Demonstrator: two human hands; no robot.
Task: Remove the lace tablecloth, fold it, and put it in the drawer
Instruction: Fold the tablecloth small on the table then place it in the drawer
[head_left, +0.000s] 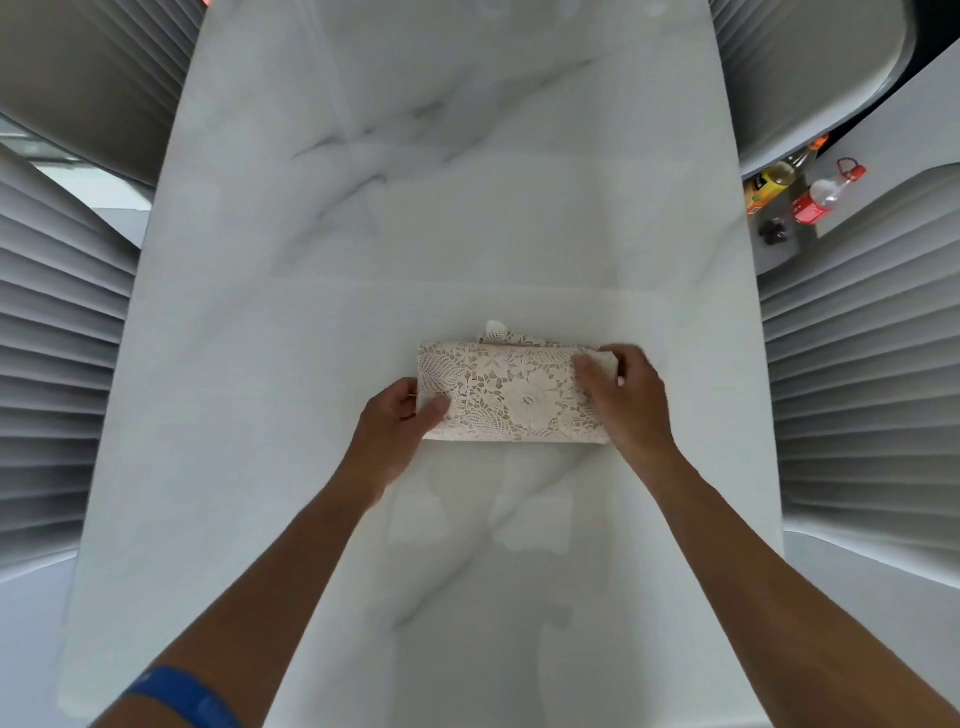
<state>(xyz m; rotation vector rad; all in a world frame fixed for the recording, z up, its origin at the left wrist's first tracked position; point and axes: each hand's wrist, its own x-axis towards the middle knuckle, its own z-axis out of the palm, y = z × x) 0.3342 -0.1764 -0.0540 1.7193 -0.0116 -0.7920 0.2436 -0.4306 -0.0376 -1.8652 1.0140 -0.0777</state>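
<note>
The lace tablecloth (511, 397) is lying as a compact folded rectangle near the middle of the marble table (363, 234) — removal done, folding nearly complete, one scrap poking out at its far edge. The left hand (400, 421) is pinching its left end; the right hand (621, 395) is gripping its right end. Stowing is outstanding — no drawer is showing. Ribbed chairs (57, 312) are flanking the table.

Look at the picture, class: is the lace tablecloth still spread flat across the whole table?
No: the lace tablecloth is a small folded bundle on the marble table, gripped by the left hand and right hand.
</note>
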